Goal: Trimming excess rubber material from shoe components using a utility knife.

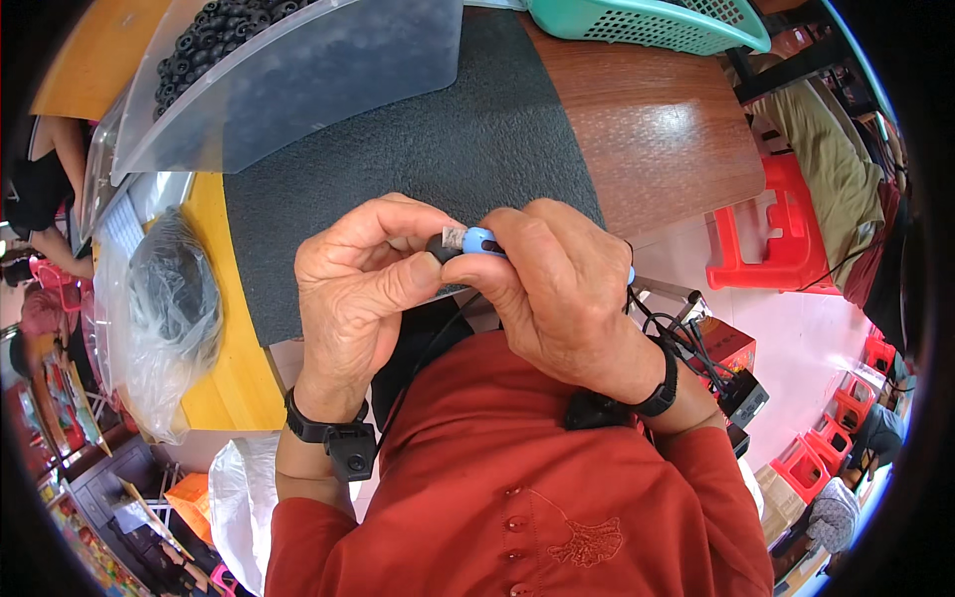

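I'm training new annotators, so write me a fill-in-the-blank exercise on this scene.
The ____ hand grips the blue-handled tool.
The other hand pinches a small part coloured ____.
The translucent bin of black rings sits at the picture's upper ____.
The nearest plastic stool is coloured ____.

Missing words: right; black; left; red.

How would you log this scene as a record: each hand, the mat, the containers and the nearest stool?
Left hand: pinches a small black piece
Right hand: grips a blue object with a dark slot
Mat: dark, ahead of the hands
Bin: clear, far left, holding black ring-shaped pieces
Basket: teal, perforated, far right
Bag: clear plastic, dark contents, left
Stool: red, right
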{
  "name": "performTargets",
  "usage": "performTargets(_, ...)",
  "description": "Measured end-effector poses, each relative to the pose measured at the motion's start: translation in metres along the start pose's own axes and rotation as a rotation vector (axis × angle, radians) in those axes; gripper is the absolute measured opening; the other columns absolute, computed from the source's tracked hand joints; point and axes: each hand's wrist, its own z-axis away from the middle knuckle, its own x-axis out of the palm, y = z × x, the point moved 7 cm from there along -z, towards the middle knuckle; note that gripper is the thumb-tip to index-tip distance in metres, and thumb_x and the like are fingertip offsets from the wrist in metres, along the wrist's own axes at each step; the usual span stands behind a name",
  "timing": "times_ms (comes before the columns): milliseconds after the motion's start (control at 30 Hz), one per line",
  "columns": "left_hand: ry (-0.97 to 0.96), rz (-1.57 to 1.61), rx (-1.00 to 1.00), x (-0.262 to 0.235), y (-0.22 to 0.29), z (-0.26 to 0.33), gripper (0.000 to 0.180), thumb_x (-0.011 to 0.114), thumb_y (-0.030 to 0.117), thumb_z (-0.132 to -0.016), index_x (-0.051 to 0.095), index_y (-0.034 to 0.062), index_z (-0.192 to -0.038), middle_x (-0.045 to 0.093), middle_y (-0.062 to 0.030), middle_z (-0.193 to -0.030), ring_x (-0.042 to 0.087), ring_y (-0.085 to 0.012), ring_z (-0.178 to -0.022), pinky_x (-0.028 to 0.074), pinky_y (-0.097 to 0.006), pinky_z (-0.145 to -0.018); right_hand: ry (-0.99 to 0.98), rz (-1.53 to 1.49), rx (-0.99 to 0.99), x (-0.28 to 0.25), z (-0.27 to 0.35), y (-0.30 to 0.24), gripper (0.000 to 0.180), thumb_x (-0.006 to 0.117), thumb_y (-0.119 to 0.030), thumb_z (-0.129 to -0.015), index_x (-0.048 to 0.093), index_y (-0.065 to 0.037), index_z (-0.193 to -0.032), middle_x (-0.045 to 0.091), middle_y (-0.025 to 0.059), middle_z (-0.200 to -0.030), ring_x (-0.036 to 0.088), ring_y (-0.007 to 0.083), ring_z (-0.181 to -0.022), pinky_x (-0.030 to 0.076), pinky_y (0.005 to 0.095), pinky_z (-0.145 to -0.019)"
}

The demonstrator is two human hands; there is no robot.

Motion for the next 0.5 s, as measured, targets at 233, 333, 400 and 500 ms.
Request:
performTargets(233, 0.037, 0.005, -0.022, -0.0007, -0.0024, 0.0004, 0.025, 0.075, 0.006, -0.077, 0.066, -0.0053, -0.097, 0.064, -0.0083, -0.089, 0.061, -0.0118, -0.079, 0.049, -0.021, -0.069, 0.005, 0.053, -0.065, -0.0006, -0.0011, -0.0019, 0.024, 0.073, -0.018, -0.076, 0.053, -0.004, -0.074, 0.045, 0.0058, -0.061, 0.049, 0.0196, -0.05, 0.039, 0.0304, -0.043)
performTargets(333, 0.037, 0.005, -0.028, -0.0014, -0.0045, 0.0008, 0.024, 0.075, 0.006, -0.077, 0.066, -0.0053, -0.096, 0.064, -0.0081, -0.088, 0.061, -0.0111, -0.077, 0.048, -0.021, -0.065, -0.007, 0.098, -0.089, 0.0007, -0.0002, -0.0023, 0.025, 0.073, -0.018, -0.076, 0.053, -0.004, -0.072, 0.043, 0.0055, -0.06, 0.047, 0.0185, -0.048, 0.038, 0.0299, -0.042)
performTargets(400, 0.047, 0.007, -0.038, -0.0022, -0.0068, 0.001, 0.024, 0.075, 0.006, -0.078, 0.066, -0.0053, -0.097, 0.064, -0.008, -0.088, 0.06, -0.011, -0.076, 0.048, -0.021, -0.064, -0.007, 0.107, -0.095, 0.0018, 0.0006, -0.0017, 0.025, 0.073, -0.019, -0.076, 0.052, -0.005, -0.07, 0.041, 0.0051, -0.058, 0.046, 0.0174, -0.047, 0.038, 0.0296, -0.041)
performTargets(500, 0.052, 0.018, -0.068, -0.0042, -0.009, 0.0018, 0.025, 0.075, 0.007, -0.078, 0.066, -0.0051, -0.098, 0.065, -0.0081, -0.088, 0.06, -0.0111, -0.077, 0.048, -0.021, -0.065, -0.084, 0.122, -0.073, 0.0038, 0.0019, -0.0017, 0.025, 0.073, -0.018, -0.076, 0.052, -0.005, -0.07, 0.043, 0.0054, -0.058, 0.047, 0.0188, -0.047, 0.039, 0.0306, -0.041)
